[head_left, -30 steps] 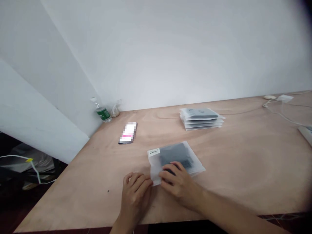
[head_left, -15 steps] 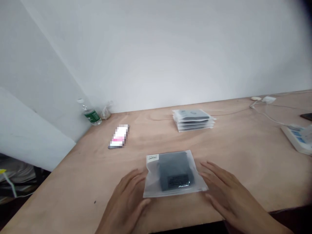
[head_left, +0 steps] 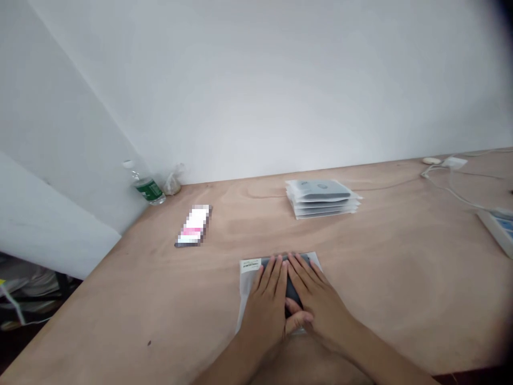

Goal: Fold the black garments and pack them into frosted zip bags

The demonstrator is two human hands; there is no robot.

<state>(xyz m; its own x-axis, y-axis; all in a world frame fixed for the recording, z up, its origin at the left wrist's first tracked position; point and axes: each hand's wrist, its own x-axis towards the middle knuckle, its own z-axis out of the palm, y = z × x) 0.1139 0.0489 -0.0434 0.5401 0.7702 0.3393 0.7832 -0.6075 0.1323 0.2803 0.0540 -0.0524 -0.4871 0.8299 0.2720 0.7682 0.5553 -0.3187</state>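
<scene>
A frosted plastic bag point(head_left: 245, 283) with a dark flat item inside and a white label at its upper left corner lies on the wooden table. Both hands press flat on top of it, side by side. My left hand point(head_left: 267, 302) covers its left part, fingers stretched out and pointing away from me. My right hand point(head_left: 315, 294) lies on the right part, also with fingers extended. The thumbs cross near the bag's lower middle. Neither hand grips anything. Much of the bag is hidden under them.
Behind the bag stands a stack of similar bags point(head_left: 324, 200). A phone point(head_left: 194, 225) lies to the left, with a water bottle point(head_left: 149, 188) and a small plastic bag point(head_left: 172, 184) beyond. White cables point(head_left: 444, 187) and a power strip point(head_left: 497, 230) are at the right.
Both hands have moved inward from the bag's sides onto its top and now lie flat there, thumbs overlapping. The view has shifted slightly.
</scene>
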